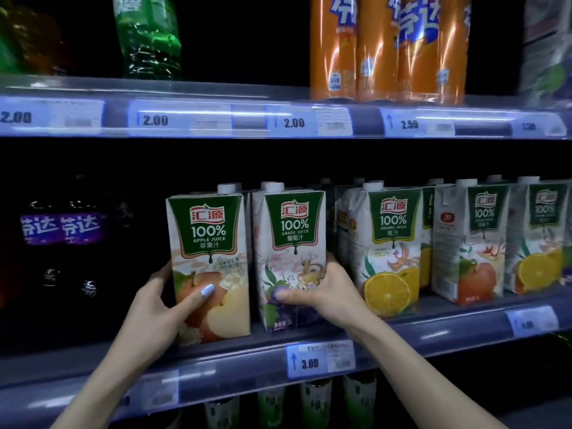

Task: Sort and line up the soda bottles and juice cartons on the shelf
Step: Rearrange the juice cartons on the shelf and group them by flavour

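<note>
Juice cartons are lined up along the front edge of the middle shelf [433, 317], faces outward. An apple juice carton [209, 264] is gripped low down by the left hand [161, 308], thumb across the front face and fingers wrapped round the left side. Just beside it, a grape juice carton [291, 258] is gripped by the right hand [322, 292], thumb on the front and fingers behind the right side. Both cartons stand upright, near each other with a narrow gap between them. The low, two-sided grips appear chosen so that each carton can be slid or turned without tipping, and squared to the shelf edge. An orange juice carton [387, 252] stands to the right, with further cartons beyond it toward the right end. On the upper shelf, orange soda bottles [387, 48] and a green bottle [148, 38] are seen; dark soda bottles [62, 230] occupy the left end of the middle shelf. The lining-up seems partly done.
</note>
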`<state>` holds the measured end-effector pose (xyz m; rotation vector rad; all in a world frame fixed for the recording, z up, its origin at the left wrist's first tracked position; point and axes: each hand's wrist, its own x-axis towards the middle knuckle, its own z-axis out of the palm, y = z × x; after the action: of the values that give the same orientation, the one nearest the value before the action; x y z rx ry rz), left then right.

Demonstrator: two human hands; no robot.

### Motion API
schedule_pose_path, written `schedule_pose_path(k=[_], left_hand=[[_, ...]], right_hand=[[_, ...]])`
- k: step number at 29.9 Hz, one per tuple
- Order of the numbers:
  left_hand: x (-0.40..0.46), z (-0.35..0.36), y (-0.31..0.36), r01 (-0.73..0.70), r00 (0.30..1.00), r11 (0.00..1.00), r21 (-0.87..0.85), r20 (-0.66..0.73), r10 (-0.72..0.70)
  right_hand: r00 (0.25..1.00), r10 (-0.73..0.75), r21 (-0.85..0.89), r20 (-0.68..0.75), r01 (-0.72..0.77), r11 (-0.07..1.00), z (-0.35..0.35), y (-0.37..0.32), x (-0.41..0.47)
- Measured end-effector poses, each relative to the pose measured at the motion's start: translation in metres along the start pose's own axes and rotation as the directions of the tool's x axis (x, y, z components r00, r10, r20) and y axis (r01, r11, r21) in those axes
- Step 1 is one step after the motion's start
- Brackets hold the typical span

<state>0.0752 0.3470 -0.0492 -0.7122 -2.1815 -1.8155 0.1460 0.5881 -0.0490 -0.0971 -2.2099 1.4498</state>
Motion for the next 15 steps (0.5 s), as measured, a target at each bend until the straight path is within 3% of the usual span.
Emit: schedule_pose_path(k=[12,15], left_hand=[[-0.007,0.010,0.005,0.024,0.995,0.997,0.067,-0.100,-0.017],[-0.012,0.015,0.012,-0.075,0.944,0.980,0.184,-0.304,0.129]], right_hand=[[0.984,0.141,-0.006,0.112,-0.141,0.990,-0.012,-0.001,0.013],[0.992,0.116,-0.014,0.048,-0.115,0.993,-0.009,-0.001,0.015]])
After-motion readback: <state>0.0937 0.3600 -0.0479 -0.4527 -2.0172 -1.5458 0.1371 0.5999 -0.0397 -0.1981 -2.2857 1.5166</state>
